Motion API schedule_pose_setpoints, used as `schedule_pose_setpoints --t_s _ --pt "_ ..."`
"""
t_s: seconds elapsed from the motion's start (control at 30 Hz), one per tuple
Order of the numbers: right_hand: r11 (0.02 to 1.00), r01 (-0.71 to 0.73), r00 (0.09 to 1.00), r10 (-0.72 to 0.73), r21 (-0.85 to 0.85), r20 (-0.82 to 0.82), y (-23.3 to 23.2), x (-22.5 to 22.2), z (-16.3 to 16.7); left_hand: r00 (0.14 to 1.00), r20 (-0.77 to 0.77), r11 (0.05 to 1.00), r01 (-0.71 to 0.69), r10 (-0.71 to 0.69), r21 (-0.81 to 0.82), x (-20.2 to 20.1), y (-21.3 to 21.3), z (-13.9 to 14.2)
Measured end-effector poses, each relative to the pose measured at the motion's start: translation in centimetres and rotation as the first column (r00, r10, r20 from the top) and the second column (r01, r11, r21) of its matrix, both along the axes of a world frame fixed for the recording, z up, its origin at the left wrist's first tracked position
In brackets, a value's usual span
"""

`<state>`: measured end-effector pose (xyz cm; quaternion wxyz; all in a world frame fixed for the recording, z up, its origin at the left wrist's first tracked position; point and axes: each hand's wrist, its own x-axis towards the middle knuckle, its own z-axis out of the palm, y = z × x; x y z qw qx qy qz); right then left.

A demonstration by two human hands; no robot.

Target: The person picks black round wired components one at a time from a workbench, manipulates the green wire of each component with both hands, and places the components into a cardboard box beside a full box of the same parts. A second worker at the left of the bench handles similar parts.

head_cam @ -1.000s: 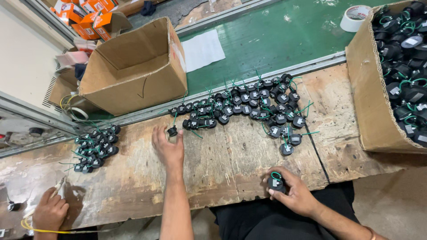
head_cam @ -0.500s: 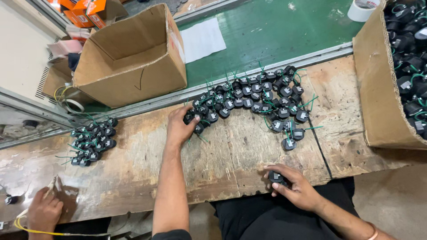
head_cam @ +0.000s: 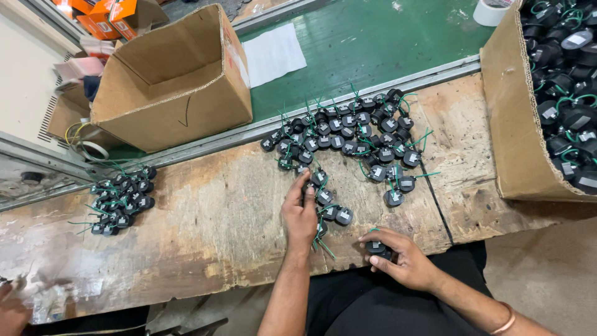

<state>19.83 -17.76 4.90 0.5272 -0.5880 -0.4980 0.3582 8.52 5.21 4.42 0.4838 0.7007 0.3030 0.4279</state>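
My left hand (head_cam: 300, 214) rests palm down on the worn wooden bench, fingers over a few small black round parts with green wires (head_cam: 329, 205) that it has drawn toward me. My right hand (head_cam: 398, 255) is at the bench's near edge, fingers closed around one black part (head_cam: 377, 247). A large spread of the same black parts (head_cam: 348, 134) lies just beyond my left hand, against the metal rail.
An empty open cardboard box (head_cam: 168, 81) sits on the green belt (head_cam: 373, 43) at the back left. A box full of black parts (head_cam: 559, 93) stands at right. A smaller heap of parts (head_cam: 121, 199) lies at left. Another person's hand (head_cam: 9, 311) shows at bottom left.
My left hand reached up to the big spread, then pulled several parts back toward me. My right hand stayed at the near edge with its part.
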Motion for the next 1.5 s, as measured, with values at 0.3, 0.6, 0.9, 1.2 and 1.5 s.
schedule_pose_setpoints --t_s 0.3,0.6,0.9,1.2,1.5 --pt "0.999 -0.037 0.983 0.044 0.039 -0.176 -0.2 0.1 -1.0 0.986 -0.142 0.948 -0.035 0.084 0.317 -8.5 -2.5 0.3" --pt "0.999 -0.03 0.95 0.041 0.04 -0.31 -0.6 -0.1 -1.5 0.967 0.085 0.953 -0.217 0.239 -0.211 -9.1 -1.8 -1.2" --pt "0.996 0.061 0.986 -0.051 0.059 -0.156 -1.9 -0.6 1.7 0.733 0.678 0.977 0.101 0.056 -0.19 -8.3 -4.1 0.3" --pt "0.996 -0.068 0.995 0.064 0.054 0.074 -1.1 -3.4 3.3 0.862 0.235 0.889 0.457 -0.449 0.023 -6.4 -10.8 3.6" --pt "0.984 -0.148 0.986 0.14 0.097 0.087 -2.4 -2.5 1.8 0.87 0.01 0.869 0.492 -0.493 0.059 -8.7 -10.9 5.0"
